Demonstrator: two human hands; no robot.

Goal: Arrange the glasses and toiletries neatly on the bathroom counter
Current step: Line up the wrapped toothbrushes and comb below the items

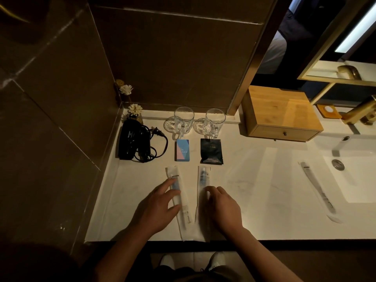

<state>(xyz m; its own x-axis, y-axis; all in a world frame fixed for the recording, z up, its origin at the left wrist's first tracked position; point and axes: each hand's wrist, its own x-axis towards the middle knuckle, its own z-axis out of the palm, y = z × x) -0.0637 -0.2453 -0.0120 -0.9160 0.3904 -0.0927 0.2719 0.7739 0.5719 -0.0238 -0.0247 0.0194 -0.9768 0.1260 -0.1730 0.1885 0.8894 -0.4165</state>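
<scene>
Hands (191, 206) covering toothbrush packets (203, 180), print unreadable

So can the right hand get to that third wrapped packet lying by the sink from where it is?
Probably yes. The right hand rests on a packet near the counter's front edge, and the bare counter between it and the packet by the sink holds nothing in the way. It lies flat and apart from everything else.

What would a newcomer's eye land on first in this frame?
Probably the left hand and right hand, each resting on a wrapped toothbrush packet at the counter's near edge. Behind them, two glass mugs on coasters, with a blue box and a black sachet lined up in front.
</scene>
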